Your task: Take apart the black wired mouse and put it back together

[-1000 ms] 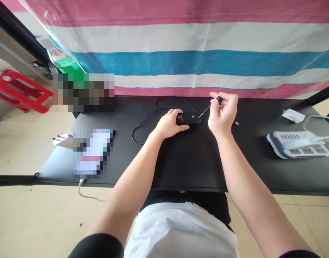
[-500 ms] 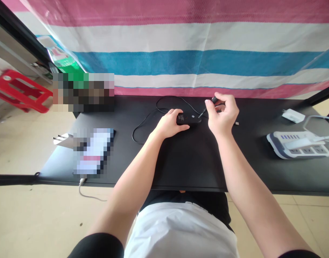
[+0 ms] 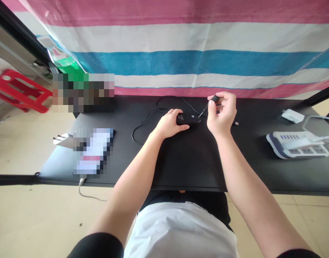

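A black wired computer mouse [image 3: 193, 120] lies upside down on the black table, its label and a small pale round spot facing up. My left hand [image 3: 169, 123] is closed around the mouse's left end, thumb on the near side and fingers on the far side. My right hand [image 3: 222, 114] pinches the black handle of a screwdriver [image 3: 206, 108] between thumb and fingers. The screwdriver slants down to the left, with its tip at the right end of the mouse's underside. A thin black cable [image 3: 139, 125] loops behind and left of the mouse.
On the right are a white power strip [image 3: 299, 145] and a white charger [image 3: 292, 116]. A USB plug [image 3: 236, 123] lies beyond my right wrist. A blurred-out phone [image 3: 95, 150] and a white plug adapter [image 3: 63, 140] lie left. A striped sheet [image 3: 180, 39] hangs behind the table [image 3: 191, 165].
My right hand has shifted slightly left, and its fingers have turned on the screwdriver handle, leaving more of it showing. The tip stays at the mouse. My left hand has not moved.
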The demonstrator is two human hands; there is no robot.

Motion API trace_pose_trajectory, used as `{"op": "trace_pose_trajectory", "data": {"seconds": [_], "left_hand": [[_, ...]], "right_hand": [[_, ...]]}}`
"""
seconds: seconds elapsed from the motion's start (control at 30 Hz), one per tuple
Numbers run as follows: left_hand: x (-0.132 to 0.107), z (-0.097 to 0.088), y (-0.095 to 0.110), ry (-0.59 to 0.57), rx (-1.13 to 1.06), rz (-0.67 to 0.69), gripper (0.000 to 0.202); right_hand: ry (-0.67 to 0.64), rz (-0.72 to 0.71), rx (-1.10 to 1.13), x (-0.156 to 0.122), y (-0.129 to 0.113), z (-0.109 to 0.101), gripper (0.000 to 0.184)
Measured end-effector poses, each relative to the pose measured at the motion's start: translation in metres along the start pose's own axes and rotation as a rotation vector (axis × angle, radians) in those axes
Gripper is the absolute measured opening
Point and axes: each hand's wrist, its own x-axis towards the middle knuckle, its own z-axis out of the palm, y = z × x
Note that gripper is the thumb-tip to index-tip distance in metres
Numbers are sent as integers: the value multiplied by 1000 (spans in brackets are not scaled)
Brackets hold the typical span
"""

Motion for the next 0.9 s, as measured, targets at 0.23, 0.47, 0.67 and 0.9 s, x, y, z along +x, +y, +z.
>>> {"op": "trace_pose_trajectory", "data": {"seconds": [0.23,0.47,0.67,0.9], "left_hand": [[-1,-1,2,-3,-2,-4,63],[0,-1,2,4,-3,-1,62],[0,-1,2,0,-1,0,65],[-1,0,2,1,-1,0,62]], "right_hand": [[71,34,-34,1,6,3,34],[124,-1,-124,1,10,1,32],[70,26,-139,0,10,1,34],[71,16,-121,0,11,0,35]]}}
